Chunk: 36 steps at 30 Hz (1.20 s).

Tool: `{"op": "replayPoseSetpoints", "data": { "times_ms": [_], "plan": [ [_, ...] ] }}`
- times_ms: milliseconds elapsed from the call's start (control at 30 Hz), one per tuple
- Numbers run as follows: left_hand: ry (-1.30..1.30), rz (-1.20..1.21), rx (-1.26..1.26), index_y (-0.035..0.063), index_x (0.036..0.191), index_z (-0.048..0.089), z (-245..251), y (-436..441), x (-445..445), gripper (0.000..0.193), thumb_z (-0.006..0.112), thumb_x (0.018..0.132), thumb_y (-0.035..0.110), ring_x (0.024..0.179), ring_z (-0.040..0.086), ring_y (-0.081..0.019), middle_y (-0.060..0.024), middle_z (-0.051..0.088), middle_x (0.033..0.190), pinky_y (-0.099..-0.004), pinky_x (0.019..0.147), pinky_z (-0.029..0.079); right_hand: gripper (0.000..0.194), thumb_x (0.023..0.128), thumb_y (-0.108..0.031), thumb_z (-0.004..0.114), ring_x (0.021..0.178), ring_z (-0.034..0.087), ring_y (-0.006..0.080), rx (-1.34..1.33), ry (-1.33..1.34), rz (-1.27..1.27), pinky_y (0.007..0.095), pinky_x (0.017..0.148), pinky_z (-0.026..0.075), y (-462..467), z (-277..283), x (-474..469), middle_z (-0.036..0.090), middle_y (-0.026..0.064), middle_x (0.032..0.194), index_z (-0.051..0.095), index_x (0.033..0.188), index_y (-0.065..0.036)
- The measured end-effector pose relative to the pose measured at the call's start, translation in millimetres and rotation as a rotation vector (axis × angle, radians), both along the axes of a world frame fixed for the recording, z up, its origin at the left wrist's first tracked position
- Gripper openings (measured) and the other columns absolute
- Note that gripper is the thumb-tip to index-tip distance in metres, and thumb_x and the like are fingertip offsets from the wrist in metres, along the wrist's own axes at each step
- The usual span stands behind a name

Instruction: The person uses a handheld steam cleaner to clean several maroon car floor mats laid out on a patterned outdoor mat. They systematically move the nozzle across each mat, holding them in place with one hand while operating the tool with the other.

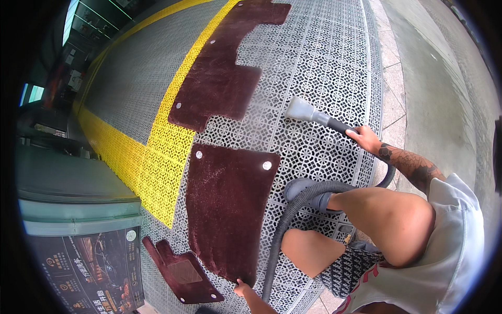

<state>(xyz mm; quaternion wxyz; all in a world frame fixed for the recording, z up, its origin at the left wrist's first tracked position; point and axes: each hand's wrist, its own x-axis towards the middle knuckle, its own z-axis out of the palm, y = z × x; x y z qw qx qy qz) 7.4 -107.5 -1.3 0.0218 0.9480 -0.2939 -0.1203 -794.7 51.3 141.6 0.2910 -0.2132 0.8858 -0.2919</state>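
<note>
My right hand (pixel 365 138) is closed round the black tube of a vacuum nozzle (pixel 304 110), whose clear flat head is over the grey grid floor, right of the mats. My left hand (pixel 242 288) grips the bottom edge of a dark maroon carpet car mat (pixel 229 208) with two round fasteners at its top. A long maroon mat (pixel 219 74) lies beyond it. A smaller maroon mat (pixel 182 271) with a heel pad lies at the lower left. The ribbed grey hose (pixel 276 239) runs beside the middle mat and over my shoe.
Perforated plastic tiles (pixel 329 78) cover the floor, with a yellow tile strip (pixel 168 176) left of the mats. A printed board (pixel 90 271) bearing writing stands at the lower left. My shoe (pixel 302 192) is right of the middle mat. Concrete paving (pixel 435 98) lies at the right.
</note>
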Motion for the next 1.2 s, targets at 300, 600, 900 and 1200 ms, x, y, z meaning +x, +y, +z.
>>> {"op": "replayPoseSetpoints", "data": {
  "times_ms": [300, 600, 900, 1200],
  "plan": [
    [0.478, -0.710, -0.479, -0.0077, 0.113, 0.071, 27, -155, -240, 0.025, 0.072, 0.093, 0.007, 0.097, 0.071, -0.0284, -0.0189, 0.075, 0.109, -0.0390, 0.090, 0.057, 0.070, 0.096, -0.064, 0.060, 0.055, 0.061, 0.0169, 0.065, -0.010, -0.124, 0.0371, 0.054, 0.046, 33, -36, -33, 0.059, 0.0066, 0.059, 0.073, 0.083, 0.003],
    [1.458, -0.440, -0.224, -0.0036, 0.153, 0.038, 17, -307, -622, 0.065, 0.062, 0.106, 0.033, 0.126, 0.061, -0.0394, -0.0185, 0.054, 0.143, -0.0485, 0.106, 0.050, 0.055, 0.103, -0.050, 0.059, 0.050, 0.056, 0.0120, -0.009, -0.231, -0.242, 0.0312, 0.049, 0.045, 36, -63, -25, 0.057, 0.0019, 0.060, 0.072, 0.096, 0.004],
    [1.407, -0.136, -0.124, 0.0056, 0.089, 0.055, 14, -365, -707, 0.036, 0.067, 0.103, 0.036, 0.052, 0.049, -0.0122, -0.0008, 0.054, 0.070, -0.0272, 0.044, 0.034, 0.057, 0.103, -0.050, 0.059, 0.051, 0.059, 0.0120, 0.025, -0.244, -0.223, 0.0305, 0.049, 0.048, 41, -62, -41, 0.060, 0.0029, 0.061, 0.073, 0.096, 0.004],
    [1.630, -0.703, 0.498, 0.0016, 0.115, 0.063, 39, -125, -799, 0.031, 0.060, 0.106, 0.031, 0.057, 0.063, -0.0126, -0.0117, 0.076, 0.096, -0.0241, 0.046, 0.043, 0.054, 0.105, -0.047, 0.057, 0.047, 0.053, 0.0103, -0.235, -0.050, -0.358, 0.0288, 0.045, 0.042, 18, -23, -70, 0.056, 0.0021, 0.059, 0.067, 0.083, 0.001]
  ]
}}
